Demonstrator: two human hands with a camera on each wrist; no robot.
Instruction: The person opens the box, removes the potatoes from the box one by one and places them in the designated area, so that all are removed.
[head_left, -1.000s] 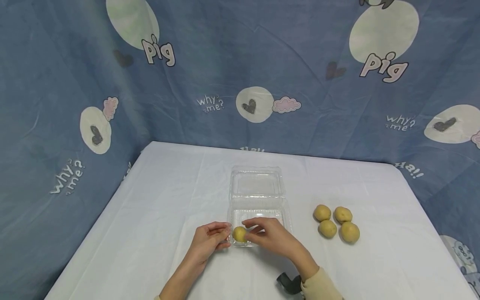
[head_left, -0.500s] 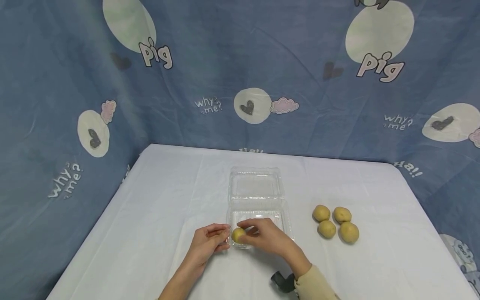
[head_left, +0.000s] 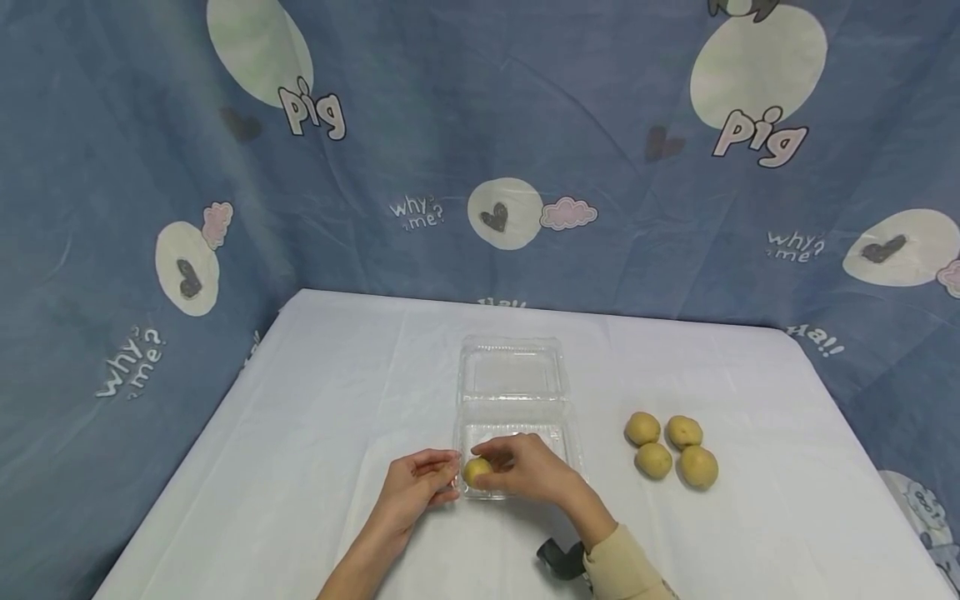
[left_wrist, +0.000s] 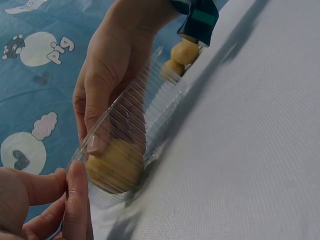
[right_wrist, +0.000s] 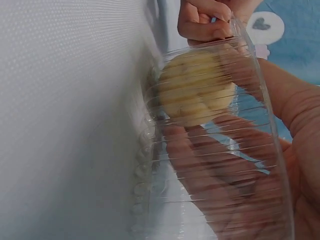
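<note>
A clear plastic clamshell box (head_left: 573, 442) lies on the table with its lid (head_left: 513, 368) folded back, away from the person. My left hand (head_left: 415, 486) pinches the near left rim of the box between thumb and fingers. Inside, at the near left corner, sits a yellow potato (head_left: 476, 472). My right hand (head_left: 528, 468) reaches over the near wall and grips this potato, thumb on the near side and fingers beyond. Through the ribbed wall in the right wrist view, the potato (right_wrist: 192, 87) shows low in the box, the fingers around it.
Several more potatoes (head_left: 654, 460) stand grouped to the right of the box. A white cloth (head_left: 337, 375) covers the table, and a blue printed curtain (head_left: 420, 125) hangs behind it. A dark wrist mount (head_left: 561, 558) sticks out by the right sleeve.
The right hand has shifted slightly left and its fingers have closed in around the potato in the corner. The left hand keeps its pinch on the box rim.
</note>
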